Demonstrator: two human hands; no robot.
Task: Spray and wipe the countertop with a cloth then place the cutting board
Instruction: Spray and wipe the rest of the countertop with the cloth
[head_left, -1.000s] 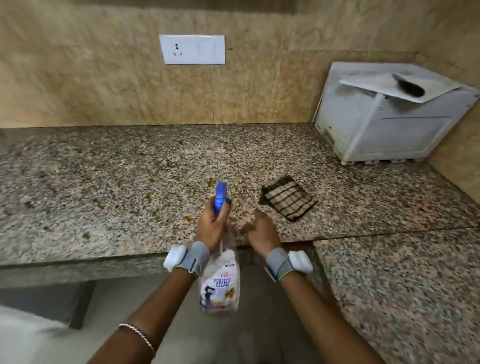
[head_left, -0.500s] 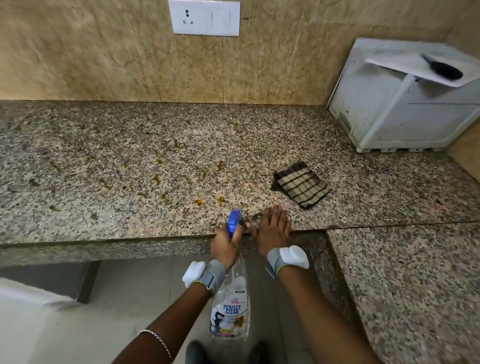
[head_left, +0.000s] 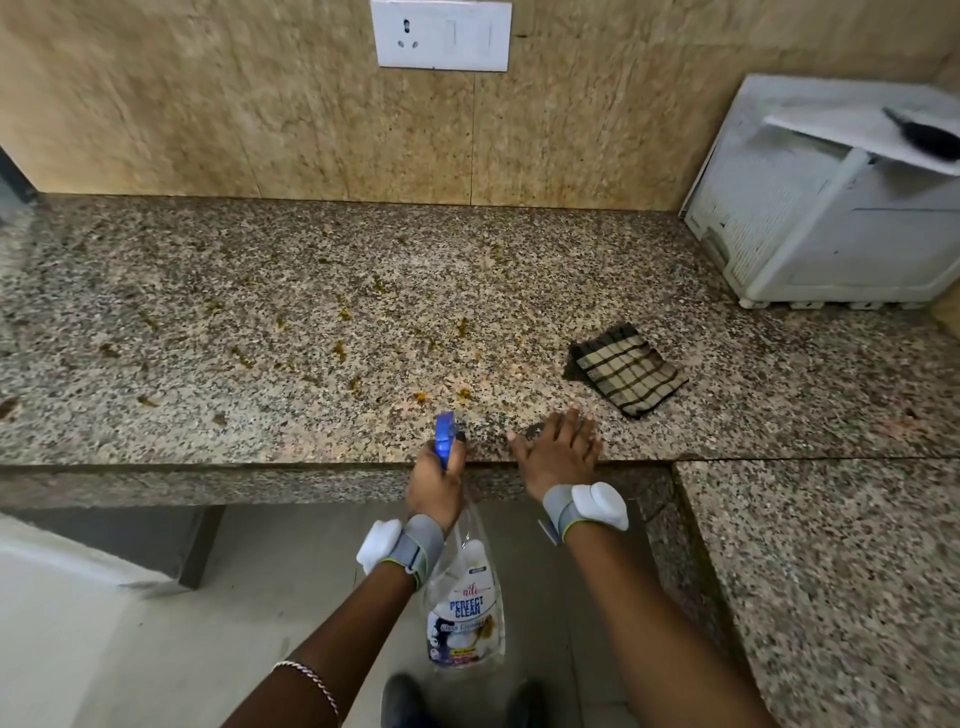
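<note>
My left hand (head_left: 434, 488), clamped round the spray bottle (head_left: 465, 610), is up at the front edge of the tabletop (head_left: 208, 415) now; right hand (head_left: 558, 452) has settled flat there, ready to spray.

Surface (head_left: 218, 291): speckled granite. On it: yellow-brown crumbs (head_left: 342, 315) scattered over the middle; a folded checked cloth (head_left: 628, 371) to their right; a white appliance (head_left: 831, 244) in the far right corner; the right hand (head_left: 560, 449), flat, at the front edge.
</note>
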